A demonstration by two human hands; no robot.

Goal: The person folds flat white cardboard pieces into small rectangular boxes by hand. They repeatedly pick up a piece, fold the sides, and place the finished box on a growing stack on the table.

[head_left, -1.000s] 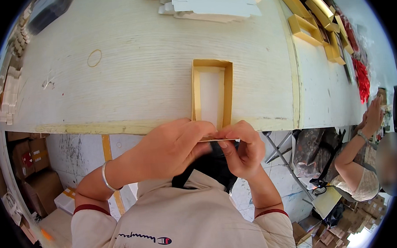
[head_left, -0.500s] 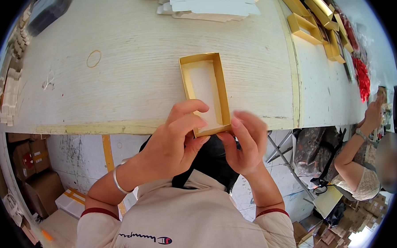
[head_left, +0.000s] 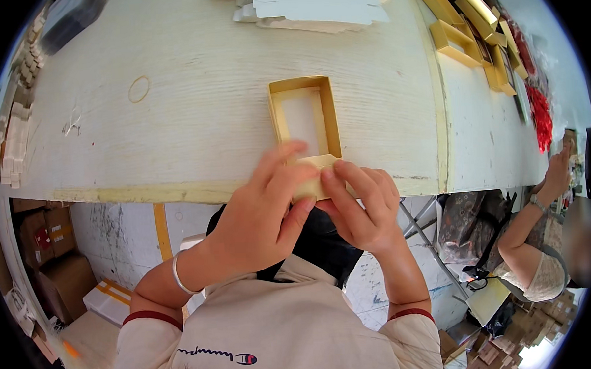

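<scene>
A shallow open-topped gold cardboard box with a pale floor lies lengthwise at the table's near edge. At its near end a cream flap stands up with its plain side showing. My right hand pinches this flap at its right side, fingers bent over it and thumb below. At the near left corner is my left hand, its thumb against the flap's lower edge and its forefinger over the front of the flap. Another finger of that hand, over the box's left wall, is blurred.
Flat white card pieces are stacked at the far edge. Several gold boxes are piled at the far right. A rubber band lies on the left part of the table. Another person's arm shows at right.
The cream flap has come up at the box's near end, where a gold wall edge showed before. My right hand has closed on it, and my left fingers have moved over it.
</scene>
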